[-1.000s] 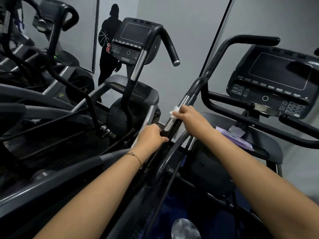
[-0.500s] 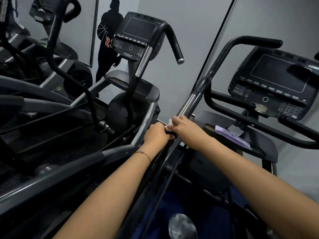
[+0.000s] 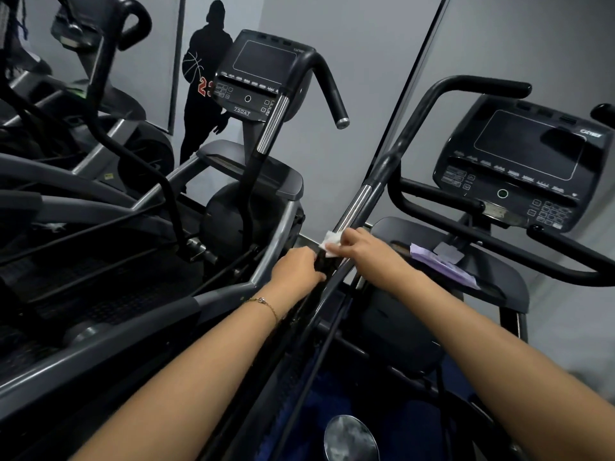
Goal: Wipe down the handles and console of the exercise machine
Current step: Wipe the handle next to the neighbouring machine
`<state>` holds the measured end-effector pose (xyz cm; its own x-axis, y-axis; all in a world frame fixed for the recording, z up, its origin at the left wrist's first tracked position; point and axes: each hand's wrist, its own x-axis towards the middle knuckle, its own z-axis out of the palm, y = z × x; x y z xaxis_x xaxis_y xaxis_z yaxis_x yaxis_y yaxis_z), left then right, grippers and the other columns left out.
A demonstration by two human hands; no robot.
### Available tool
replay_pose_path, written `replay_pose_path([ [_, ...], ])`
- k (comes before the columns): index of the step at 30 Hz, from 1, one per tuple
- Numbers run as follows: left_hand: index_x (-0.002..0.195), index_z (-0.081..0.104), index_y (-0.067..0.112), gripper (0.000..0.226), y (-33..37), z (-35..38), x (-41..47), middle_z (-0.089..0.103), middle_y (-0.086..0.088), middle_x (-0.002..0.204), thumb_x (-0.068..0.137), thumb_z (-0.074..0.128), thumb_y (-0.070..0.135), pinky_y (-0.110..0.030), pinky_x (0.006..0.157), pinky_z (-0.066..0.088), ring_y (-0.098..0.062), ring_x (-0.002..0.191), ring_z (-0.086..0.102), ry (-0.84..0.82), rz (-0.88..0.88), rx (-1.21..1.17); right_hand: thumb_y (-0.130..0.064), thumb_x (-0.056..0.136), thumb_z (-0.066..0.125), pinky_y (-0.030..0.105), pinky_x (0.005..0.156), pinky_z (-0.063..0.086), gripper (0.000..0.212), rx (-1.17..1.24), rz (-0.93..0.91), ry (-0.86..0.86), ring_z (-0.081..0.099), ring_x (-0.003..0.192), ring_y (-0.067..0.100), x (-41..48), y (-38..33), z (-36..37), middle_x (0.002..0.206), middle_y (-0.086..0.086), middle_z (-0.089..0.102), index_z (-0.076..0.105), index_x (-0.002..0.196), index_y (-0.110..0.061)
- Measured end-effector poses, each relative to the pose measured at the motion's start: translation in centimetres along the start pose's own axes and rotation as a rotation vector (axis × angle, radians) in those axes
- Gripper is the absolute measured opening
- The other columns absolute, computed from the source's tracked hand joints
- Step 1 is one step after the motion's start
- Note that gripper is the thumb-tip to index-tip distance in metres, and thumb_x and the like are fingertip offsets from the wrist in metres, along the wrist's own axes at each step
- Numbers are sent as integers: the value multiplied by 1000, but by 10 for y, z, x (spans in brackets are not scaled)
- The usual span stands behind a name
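The wipe is pinched by the right hand against the handle; the bar below is gripped by the left hand. The small wipe could be dropped if the pinch slackens; the console is untouched.

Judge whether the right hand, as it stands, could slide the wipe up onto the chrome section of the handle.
Probably yes: the right hand holds the white wipe just below the chrome section, and nothing sits on the bar between them.
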<state>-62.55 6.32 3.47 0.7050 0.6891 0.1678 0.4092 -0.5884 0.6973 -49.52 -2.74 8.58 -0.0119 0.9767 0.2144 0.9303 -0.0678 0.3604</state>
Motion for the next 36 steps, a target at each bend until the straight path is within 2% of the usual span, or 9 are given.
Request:
replay_pose_path([
  [4, 104, 70, 11, 25, -21, -6, -13, 70, -6, 101, 81, 69, 21, -34, 86, 53, -22, 99, 65, -96, -11, 82, 9, 73, 67, 27, 61, 31, 49, 37, 182, 206, 53, 82, 27, 9, -3, 5, 87, 9, 54, 64, 116, -14],
  [10, 100, 70, 9, 25, -36, -4, -26, 69, -6, 101, 80, 72, 24, -31, 87, 49, -21, 102, 63, -111, -29, 91, 18, 59, 69, 34, 50, 51, 67, 123, 16, 198, 56, 78, 29, -27, -39, 37, 90, 12, 57, 58, 119, -9],
  [15, 113, 69, 12, 39, -38, -4, -28, 69, -4, 108, 77, 75, 24, -26, 87, 46, -16, 104, 62, -102, -34, 52, 20, 59, 69, 36, 49, 52, 62, 237, 209, 270, 56, 74, 29, -22, -53, 44, 86, 11, 58, 63, 115, -7],
  [19, 110, 70, 8, 35, -37, -1, -31, 70, -8, 105, 78, 74, 22, -32, 91, 49, -19, 102, 63, -66, -38, 30, 16, 62, 67, 35, 52, 50, 61, 200, 26, 232, 56, 78, 31, -35, -60, 52, 89, 12, 57, 61, 118, -7],
  [23, 112, 69, 8, 34, -38, 2, -35, 69, -7, 108, 81, 72, 20, -33, 94, 48, -20, 104, 62, -48, -55, -12, 13, 69, 65, 37, 56, 51, 53, 275, 237, 292, 56, 81, 32, -27, -63, 49, 89, 12, 57, 61, 117, -8],
  [26, 104, 71, 8, 27, -42, 5, -35, 70, -7, 96, 81, 71, 21, -30, 84, 48, -22, 102, 64, -51, -60, -17, 19, 57, 67, 36, 46, 50, 70, 223, 42, 209, 56, 77, 32, -42, -75, 58, 90, 15, 58, 58, 121, -7],
  [29, 109, 70, 9, 30, -43, 6, -35, 69, -6, 99, 82, 70, 20, -27, 83, 45, -20, 103, 63, -68, -69, -35, 13, 67, 64, 40, 57, 53, 65, 206, -18, 212, 55, 83, 31, -38, -60, 51, 94, 14, 56, 53, 125, -15],
  [32, 120, 65, 9, 40, -43, 2, -35, 68, -7, 113, 80, 72, 16, -26, 90, 46, -18, 105, 62, -103, -63, -61, 1, 84, 56, 41, 75, 50, 43, 374, 322, 295, 51, 93, 30, -23, -61, 48, 101, 15, 55, 56, 125, -14],
  [36, 101, 70, 1, 28, -52, -3, -41, 64, -11, 86, 78, 74, 18, -30, 75, 51, -17, 72, 59, -188, -77, 18, 12, 67, 64, 39, 54, 52, 61, 276, 15, 177, 54, 81, 31, -45, -89, 63, 94, 14, 56, 56, 123, -9],
])
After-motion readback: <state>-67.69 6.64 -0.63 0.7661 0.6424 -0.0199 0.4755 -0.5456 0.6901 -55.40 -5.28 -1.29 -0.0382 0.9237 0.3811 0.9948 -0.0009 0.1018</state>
